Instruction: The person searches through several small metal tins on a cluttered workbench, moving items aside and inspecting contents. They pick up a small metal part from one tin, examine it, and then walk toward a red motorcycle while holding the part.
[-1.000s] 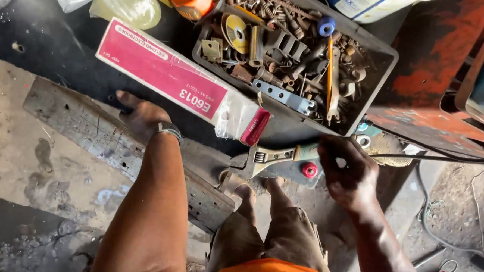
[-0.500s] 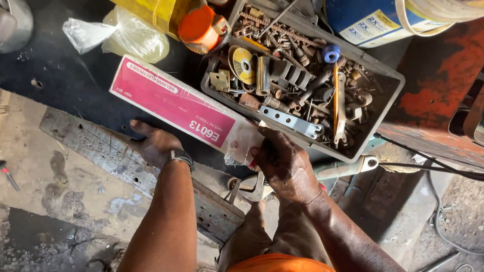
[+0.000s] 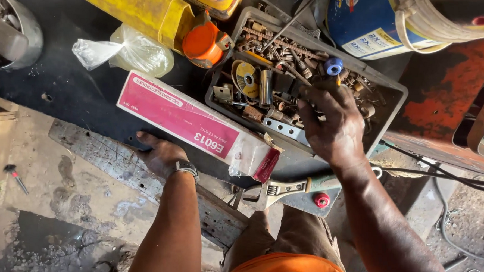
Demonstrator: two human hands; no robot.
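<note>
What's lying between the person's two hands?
In the head view, the pink and white carton lies between the left hand on the metal bar and the right hand over the parts tray.

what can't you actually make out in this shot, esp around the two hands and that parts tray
All in the head view:
- Right hand: its fingertips are buried among the parts in the grey tray, so what they pinch, if anything, is hidden.
- Left hand: its palm lies flat on the steel bar, hiding the metal under it.
- Adjustable wrench: the right forearm covers its handle end.
- Blue bucket: cut off by the top edge.
</note>
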